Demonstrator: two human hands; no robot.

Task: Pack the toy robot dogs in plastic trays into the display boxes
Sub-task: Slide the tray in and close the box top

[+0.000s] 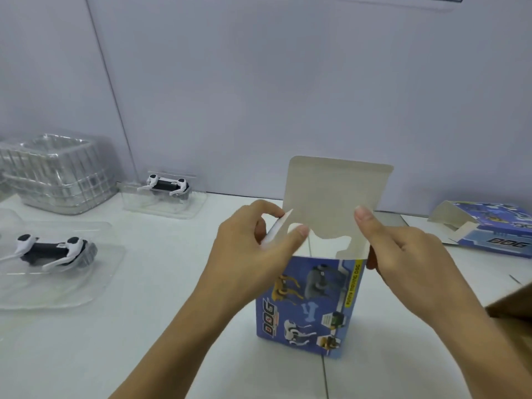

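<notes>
Both hands hold the upright box (311, 306) on the worktop (144, 326): left hand (253, 249) fingers pinch a side flap (276, 228), right hand (403, 249) fingers clamp the right edge.

A pale grey-lavender wall (259, 82) fills the upper frame, a thin dark vertical seam (109, 82) at its left; below lies a white tabletop (144, 326), evenly lit.
</notes>
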